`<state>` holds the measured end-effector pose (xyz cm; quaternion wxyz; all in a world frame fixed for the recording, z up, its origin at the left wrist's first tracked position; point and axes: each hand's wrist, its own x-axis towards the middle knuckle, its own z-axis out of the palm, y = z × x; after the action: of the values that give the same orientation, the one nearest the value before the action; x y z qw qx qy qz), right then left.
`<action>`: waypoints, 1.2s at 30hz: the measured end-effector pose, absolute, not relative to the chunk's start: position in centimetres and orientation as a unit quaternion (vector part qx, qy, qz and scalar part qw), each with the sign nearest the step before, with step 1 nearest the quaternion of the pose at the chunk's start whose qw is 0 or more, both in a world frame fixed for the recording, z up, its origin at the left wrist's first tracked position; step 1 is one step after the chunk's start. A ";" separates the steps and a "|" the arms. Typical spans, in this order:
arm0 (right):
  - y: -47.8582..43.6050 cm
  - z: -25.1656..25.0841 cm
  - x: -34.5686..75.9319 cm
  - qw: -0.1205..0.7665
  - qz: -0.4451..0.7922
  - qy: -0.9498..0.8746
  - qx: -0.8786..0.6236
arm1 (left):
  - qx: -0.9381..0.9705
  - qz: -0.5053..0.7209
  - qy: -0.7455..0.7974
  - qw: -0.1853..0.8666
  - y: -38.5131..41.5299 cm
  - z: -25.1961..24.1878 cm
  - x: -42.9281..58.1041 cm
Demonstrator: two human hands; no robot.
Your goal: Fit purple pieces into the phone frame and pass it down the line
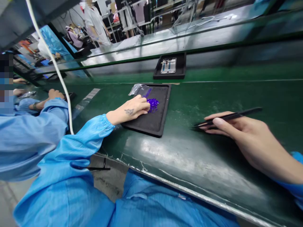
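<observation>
My left hand [132, 108] reaches over a shallow black tray [153, 124], its fingers curled together at the edge of a small heap of purple pieces [153, 105]. Whatever the fingertips pinch is hidden by the hand. A clear plastic bag [138, 89] lies at the tray's far left corner, with more purple bits beside it. To the right, my right hand [239, 129] grips black tweezers [246, 112] above the green tabletop. The tweezers' tips point left, away from the tray, and are blurred.
A second black tray [169, 76] behind holds a metal part [169, 66] with blue strips. To the left are a strip of light labels [92, 93], a hanging white cable [58, 67] and a co-worker's hand [55, 94]. The worn table edge [151, 172] runs before my lap.
</observation>
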<state>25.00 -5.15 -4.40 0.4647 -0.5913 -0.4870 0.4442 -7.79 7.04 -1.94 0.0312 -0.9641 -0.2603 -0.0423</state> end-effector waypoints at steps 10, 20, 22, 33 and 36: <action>-5.2 -4.4 24.8 0.480 0.461 -0.506 -0.549 | -0.947 -0.011 -0.254 0.197 5.7 -1.5 -6.5; -7.2 -2.9 24.2 0.471 0.444 -0.582 -0.492 | -0.832 -0.240 -0.303 -0.399 0.7 -1.4 3.3; -7.7 -2.8 23.9 0.459 0.500 -0.564 -0.469 | -0.821 -0.237 -0.301 -0.424 -0.1 -1.9 4.9; -7.3 -3.2 24.1 0.478 0.483 -0.512 -0.526 | -0.875 -0.250 -0.292 -0.295 -0.3 -1.7 5.4; -6.5 -2.5 24.8 0.540 0.436 -0.489 -0.529 | -0.899 -0.230 -0.279 -0.247 0.4 -1.6 4.9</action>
<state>24.76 -6.45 -2.46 0.5395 -0.5288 -0.4888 0.4364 4.90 0.43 -1.59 -0.2468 -0.8994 -0.2786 -0.2295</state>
